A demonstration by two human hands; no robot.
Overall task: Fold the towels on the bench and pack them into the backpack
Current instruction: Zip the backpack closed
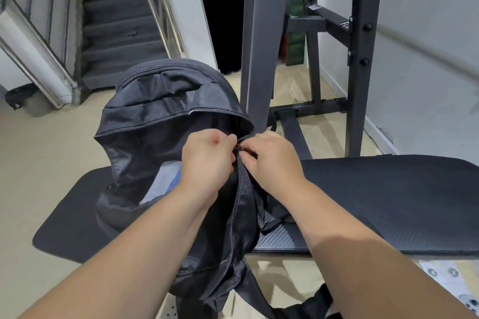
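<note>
Forearms reaching in, I'm pinching the zipper (239, 148) with my left hand (207, 160) and right hand (269, 159) together, towels (166, 179) already in the backpack (155, 116) on the bench (375, 202), only closing left.

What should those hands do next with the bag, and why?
Probably pull the zipper up along the open mouth of the backpack: the left hand and right hand both pinch at the zipper, and a pale towel already sits inside.

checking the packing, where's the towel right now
Head view: the pale towel sits inside the open backpack, left of centre, just beside the left hand.
</note>
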